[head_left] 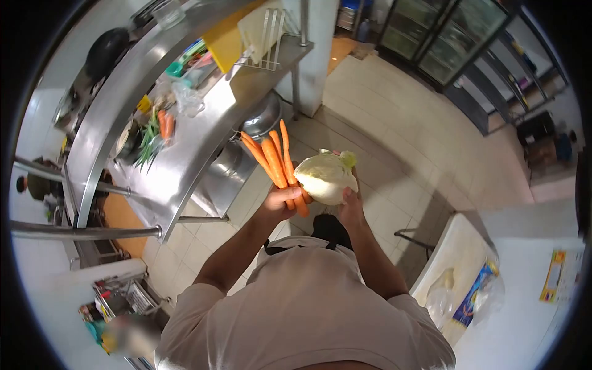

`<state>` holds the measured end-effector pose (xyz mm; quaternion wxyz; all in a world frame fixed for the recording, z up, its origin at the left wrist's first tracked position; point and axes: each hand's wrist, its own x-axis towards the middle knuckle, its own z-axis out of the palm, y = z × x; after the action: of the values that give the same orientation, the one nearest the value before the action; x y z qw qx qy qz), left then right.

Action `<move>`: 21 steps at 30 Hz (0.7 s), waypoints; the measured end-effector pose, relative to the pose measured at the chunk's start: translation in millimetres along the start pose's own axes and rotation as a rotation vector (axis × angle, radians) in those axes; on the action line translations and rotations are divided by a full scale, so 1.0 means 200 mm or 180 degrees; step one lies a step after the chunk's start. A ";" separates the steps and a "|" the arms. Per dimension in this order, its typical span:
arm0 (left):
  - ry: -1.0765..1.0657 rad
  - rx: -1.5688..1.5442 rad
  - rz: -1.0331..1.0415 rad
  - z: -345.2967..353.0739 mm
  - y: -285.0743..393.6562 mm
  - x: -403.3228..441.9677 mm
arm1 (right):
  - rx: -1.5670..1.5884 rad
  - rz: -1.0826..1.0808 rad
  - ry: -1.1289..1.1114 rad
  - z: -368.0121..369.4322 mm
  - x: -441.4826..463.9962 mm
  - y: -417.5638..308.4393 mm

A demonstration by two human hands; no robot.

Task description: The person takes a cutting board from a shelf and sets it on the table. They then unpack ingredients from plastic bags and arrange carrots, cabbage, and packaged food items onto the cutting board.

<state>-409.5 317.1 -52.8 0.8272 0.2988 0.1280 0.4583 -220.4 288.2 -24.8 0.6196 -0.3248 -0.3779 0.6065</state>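
At the far left we record a metal shelf (132, 80), with a dark pan (108, 50) just beside it. To its right stands a steel table (191, 145) bearing long green leaves (148, 143) and loose carrots (166, 125) next to them, with a clear plastic bag (187, 100) near these. On the far part we find a yellow board (223, 40) and a wire rack (269, 40). A metal bowl (261, 116) sits lower, by the table's right edge.

At the centre, above the tiled floor (370, 117), we find the left hand (280, 200) clamped on a bunch of carrots (274, 161) near their near ends, the thumb laid across them; their other ends point far and slightly left. Immediately right of the bunch we note a pale cabbage (325, 179). The right hand (351, 209) is closed on its near right side, thumb on top.

Far right, we record a glass-doored cabinet (441, 40). Near right, a white table (453, 246) carries clear bags and a blue packet (473, 295).
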 end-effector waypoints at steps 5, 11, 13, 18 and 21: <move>0.0808 0.0280 0.0533 -0.09 0.13 0.14 | -0.0309 0.0431 -0.0683 0.10 0.44 -0.07; 0.1594 -0.0113 0.1651 -0.24 0.21 0.37 | 0.0464 0.0918 -0.2442 0.10 1.01 -0.02; 0.1619 -0.0287 0.1737 -0.30 0.26 0.34 | 0.0470 0.1035 -0.2544 0.10 1.18 0.08; 0.1780 -0.0551 0.2238 -0.31 0.30 0.30 | -0.1900 0.0278 -0.2531 0.10 1.79 0.32; 0.2183 -0.0355 0.2588 -0.32 0.27 0.27 | -0.2059 0.0341 -0.2404 0.26 2.07 0.30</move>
<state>-447.9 407.6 -67.3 0.5082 0.1130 0.2403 0.8193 -304.6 701.7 -20.0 0.2751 -0.2770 -0.7273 0.5644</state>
